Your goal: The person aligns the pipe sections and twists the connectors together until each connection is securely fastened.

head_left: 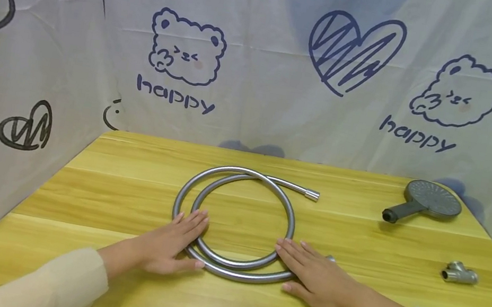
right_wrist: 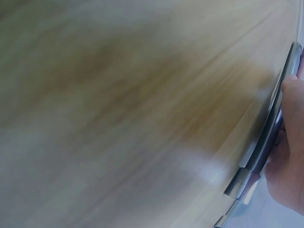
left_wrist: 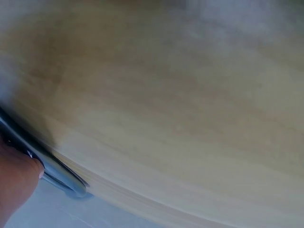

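Note:
A grey shower hose [head_left: 292, 220] lies coiled in two loops on the wooden table. One metal end fitting [head_left: 312, 194] points right at the back of the coil; the other peeks out behind the right hand. My left hand [head_left: 173, 249] rests with straight fingers over the coil's front left side. On the front right, my right hand [head_left: 320, 278] lies over the loops, its fingers extended too. In the left wrist view the hose [left_wrist: 52, 166] runs beside the thumb. The right wrist view shows the hose [right_wrist: 266, 135] and its metal end fitting [right_wrist: 240, 183] near the hand.
A dark grey shower head [head_left: 434, 199] lies at the back right of the table [head_left: 121, 209], its handle towards the coil. Nearer, at the right, sits a small chrome tee-shaped fitting [head_left: 460, 273]. White cloth with drawings [head_left: 259, 70] hangs behind and along the left.

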Motion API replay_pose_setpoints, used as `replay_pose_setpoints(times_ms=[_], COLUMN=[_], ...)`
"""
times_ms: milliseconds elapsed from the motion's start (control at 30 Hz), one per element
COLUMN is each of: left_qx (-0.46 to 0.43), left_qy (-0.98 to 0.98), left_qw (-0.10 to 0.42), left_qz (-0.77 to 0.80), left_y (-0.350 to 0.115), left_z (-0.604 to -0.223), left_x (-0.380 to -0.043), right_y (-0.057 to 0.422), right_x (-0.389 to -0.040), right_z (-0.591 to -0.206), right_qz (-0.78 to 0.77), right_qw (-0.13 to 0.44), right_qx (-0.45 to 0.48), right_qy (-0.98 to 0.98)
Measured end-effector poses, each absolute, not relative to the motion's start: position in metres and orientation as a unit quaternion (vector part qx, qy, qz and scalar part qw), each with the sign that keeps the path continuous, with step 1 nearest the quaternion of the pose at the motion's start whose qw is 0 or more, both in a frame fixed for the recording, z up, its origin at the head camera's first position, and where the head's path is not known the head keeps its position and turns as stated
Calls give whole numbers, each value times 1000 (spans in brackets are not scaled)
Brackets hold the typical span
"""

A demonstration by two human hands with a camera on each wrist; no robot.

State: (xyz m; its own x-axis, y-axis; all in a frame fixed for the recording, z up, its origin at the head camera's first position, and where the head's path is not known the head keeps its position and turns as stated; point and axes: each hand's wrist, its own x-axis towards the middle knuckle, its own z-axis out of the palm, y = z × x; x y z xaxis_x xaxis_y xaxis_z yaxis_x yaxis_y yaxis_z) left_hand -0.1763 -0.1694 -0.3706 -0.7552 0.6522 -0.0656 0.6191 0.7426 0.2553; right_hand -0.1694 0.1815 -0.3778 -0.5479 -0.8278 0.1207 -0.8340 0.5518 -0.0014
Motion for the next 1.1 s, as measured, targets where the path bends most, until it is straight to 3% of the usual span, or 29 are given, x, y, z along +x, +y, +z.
replay_pose_setpoints(times_ms=[1100], left_qx=[357], left_qy=[926], left_qw=[43], left_qz=[113], left_y=[-175], left_z=[-374], left_x=[-169], right_y=[180], right_x=[-165], right_z=[-378], right_qz=[43], right_qw=[34], right_qx=[469], right_qy=[-882])
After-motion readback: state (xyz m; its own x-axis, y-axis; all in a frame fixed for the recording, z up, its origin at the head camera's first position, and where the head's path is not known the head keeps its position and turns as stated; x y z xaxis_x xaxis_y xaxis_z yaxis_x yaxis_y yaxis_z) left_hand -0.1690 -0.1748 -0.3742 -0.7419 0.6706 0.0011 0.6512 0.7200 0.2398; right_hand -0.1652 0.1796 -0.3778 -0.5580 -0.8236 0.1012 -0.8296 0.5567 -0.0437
